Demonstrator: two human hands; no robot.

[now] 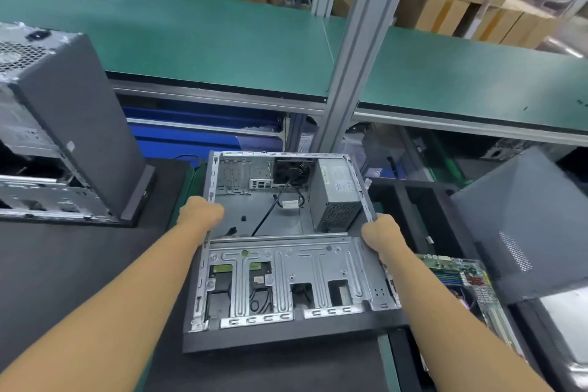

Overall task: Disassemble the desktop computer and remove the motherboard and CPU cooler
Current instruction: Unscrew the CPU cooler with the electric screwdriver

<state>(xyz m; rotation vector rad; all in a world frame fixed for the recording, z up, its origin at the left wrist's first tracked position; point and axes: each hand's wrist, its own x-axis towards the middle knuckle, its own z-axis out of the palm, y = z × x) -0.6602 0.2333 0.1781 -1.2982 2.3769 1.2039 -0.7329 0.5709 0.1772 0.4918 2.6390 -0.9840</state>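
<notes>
The left hand [200, 213] curls over the left side rim of the open desktop case [280, 336], gripping it; the right hand [380, 232] grips the opposite rim. Inside the case, the power supply [337, 194] sits in the far right corner beside the rear fan [291, 170]. The motherboard [467, 280] lies outside the case, just right of it, partly under the right forearm. A second tower [79, 124] stands upright at far left.
</notes>
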